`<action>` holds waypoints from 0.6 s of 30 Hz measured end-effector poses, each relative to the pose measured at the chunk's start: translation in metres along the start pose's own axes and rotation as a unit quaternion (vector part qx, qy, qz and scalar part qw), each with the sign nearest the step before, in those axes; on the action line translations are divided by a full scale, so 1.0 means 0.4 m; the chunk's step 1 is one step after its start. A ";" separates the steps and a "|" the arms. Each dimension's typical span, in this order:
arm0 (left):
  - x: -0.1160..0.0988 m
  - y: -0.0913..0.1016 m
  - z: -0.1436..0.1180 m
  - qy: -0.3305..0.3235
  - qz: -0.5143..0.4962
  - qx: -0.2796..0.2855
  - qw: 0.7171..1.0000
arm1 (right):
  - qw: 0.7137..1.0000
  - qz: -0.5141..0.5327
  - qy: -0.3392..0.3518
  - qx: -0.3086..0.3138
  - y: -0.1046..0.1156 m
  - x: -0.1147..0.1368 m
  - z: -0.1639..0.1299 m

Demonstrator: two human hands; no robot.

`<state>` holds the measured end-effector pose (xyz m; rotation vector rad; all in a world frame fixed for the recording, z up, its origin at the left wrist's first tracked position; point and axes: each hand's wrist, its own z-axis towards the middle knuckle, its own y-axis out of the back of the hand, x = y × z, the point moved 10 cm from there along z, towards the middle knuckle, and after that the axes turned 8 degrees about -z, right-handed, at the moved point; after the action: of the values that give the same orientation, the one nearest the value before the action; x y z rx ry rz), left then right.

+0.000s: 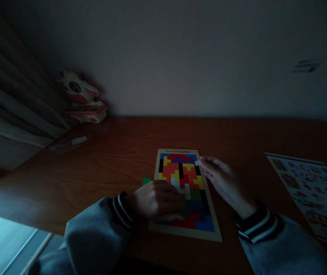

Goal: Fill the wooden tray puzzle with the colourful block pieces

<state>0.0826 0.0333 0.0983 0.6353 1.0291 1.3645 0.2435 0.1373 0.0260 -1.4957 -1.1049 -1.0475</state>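
**Inspector:** Report the left hand.

**Assistant:** The left hand (pixel 156 198) lies loosely curled, knuckles up, on the lower left part of the puzzle board (pixel 163 229). Its fingers rest on the coloured pieces there. Whether it grips any piece, I cannot tell; the light is poor.

**Inspector:** And the right?

**Assistant:** The right hand (pixel 223 181) is at the board's right edge, fingers together and pointing left. A small pale piece (pixel 197 163) is pinched at its fingertips, just over the upper right corner of the board.

**Inspector:** Position of the board?

**Assistant:** Flat on the brown table (pixel 109 164), near the front edge, between both hands. A green piece (pixel 146 180) lies on the table beside the board's left edge, just above the left hand.

**Inspector:** Surroundings?

**Assistant:** A printed sheet (pixel 309 191) lies on the table to the right, well apart. A red and white toy (pixel 80 97) stands in the far left corner by the curtain (pixel 11 103). Both sleeves are grey with striped cuffs.
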 end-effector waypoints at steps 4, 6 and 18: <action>0.004 0.006 -0.008 -0.004 -0.008 -0.003 1.000 | 1.000 -0.004 0.002 0.005 0.002 -0.001 -0.001; 0.008 0.009 -0.013 -0.001 -0.015 -0.006 1.000 | 1.000 -0.010 0.006 0.007 0.002 0.000 0.000; 0.037 0.034 -0.029 0.032 -0.023 -0.024 0.999 | 0.999 -0.031 0.010 0.017 0.004 0.001 -0.002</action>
<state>0.0645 0.0473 0.1018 0.5318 1.0525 1.3734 0.2451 0.1365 0.0262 -1.4299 -1.1552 -1.0785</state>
